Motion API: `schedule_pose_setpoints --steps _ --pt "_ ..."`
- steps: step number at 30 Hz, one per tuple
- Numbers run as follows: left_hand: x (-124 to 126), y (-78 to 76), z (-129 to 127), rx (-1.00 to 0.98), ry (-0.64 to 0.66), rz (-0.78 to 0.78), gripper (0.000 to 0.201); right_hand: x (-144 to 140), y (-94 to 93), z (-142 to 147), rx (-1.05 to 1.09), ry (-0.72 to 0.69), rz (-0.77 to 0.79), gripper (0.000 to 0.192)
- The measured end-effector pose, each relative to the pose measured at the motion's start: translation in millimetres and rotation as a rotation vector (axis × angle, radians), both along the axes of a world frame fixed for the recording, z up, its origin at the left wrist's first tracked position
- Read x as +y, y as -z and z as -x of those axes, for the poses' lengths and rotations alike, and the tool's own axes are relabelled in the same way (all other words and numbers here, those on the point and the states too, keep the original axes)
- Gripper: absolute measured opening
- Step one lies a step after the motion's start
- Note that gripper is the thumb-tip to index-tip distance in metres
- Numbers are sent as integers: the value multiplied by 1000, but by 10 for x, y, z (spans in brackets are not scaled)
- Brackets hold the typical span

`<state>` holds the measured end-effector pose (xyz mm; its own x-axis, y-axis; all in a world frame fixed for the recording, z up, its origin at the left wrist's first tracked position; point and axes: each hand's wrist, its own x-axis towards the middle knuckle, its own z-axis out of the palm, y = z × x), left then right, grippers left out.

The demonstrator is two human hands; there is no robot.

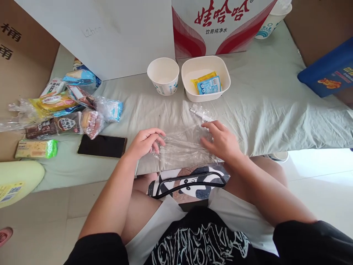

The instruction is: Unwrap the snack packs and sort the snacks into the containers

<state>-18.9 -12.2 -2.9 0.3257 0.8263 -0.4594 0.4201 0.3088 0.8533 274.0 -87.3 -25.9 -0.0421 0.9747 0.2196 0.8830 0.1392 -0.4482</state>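
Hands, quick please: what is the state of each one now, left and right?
Left hand: fingers curled, pinching the left edge of the clear plastic bag.
Right hand: fingers loosely bent, resting on the bag's right side; a firm grip cannot be told.

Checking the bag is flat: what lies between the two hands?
In the head view, only the clear plastic bag on the sheet spans from left hand to right hand.

head cam | looks forward-down | close over table [261, 110] edge
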Motion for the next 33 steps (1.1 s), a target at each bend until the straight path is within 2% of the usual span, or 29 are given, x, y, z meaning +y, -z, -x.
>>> schedule_pose_setpoints --steps 2,5,7,8,9,10,12,13,15,16,18,20,23,25,27,28,29,31,32,33 --pt "23 -31 -16 -15 -45 -33 21 65 29 -82 -25 96 -62 26" --pt "69 -72 -61 -72 -134 -75 21 114 -32 -216 -46 210 -405 29" --pt "102 -83 -103 -115 -212 -84 21 77 -115 -221 -14 122 -661 33" --pt "119 -85 -126 -134 -258 -89 21 37 -151 -187 23 -7 -720 35" --pt "134 -88 -149 -154 -311 -100 21 -13 -173 -131 62 -170 -708 35" --pt "147 -91 -171 -173 -370 -118 21 -67 -178 -61 92 -332 -633 32" --pt "165 -103 -210 -209 -492 -168 21 -168 -134 92 78 -560 -401 36" --pt "170 -110 -227 -225 -547 -192 20 -207 -90 160 30 -607 -297 46" --pt "174 -122 -248 -242 -624 -222 20 -256 12 250 -87 -616 -164 59" --pt "176 -124 -249 -241 -639 -226 19 -266 58 271 -128 -622 -132 57" --pt "189 -117 -214 -212 -635 -223 19 -264 123 275 -137 -649 -99 40" --pt "222 -100 -121 -129 -579 -196 20 -245 140 254 -59 -679 -111 21" --pt "273 -103 87 136 -441 -143 20 -197 99 213 114 -635 -142 16" --pt "256 -154 184 342 -402 -318 21 -161 50 182 243 -535 -121 17" --pt "166 -228 175 412 -336 -682 23 -127 0 147 351 -425 -73 16" --pt "96 -260 125 349 -218 -849 24 -114 -22 131 389 -379 -50 16" --pt "18 -278 51 259 -23 -942 23 -103 -39 117 414 -345 -30 15" --pt "-124 -258 -126 158 345 -942 22 -90 -60 99 436 -321 -1 16" --pt "-172 -220 -205 162 469 -907 25 -88 -61 94 439 -331 15 16" --pt "-198 -169 -264 186 520 -862 29 -89 -58 92 441 -354 27 17"
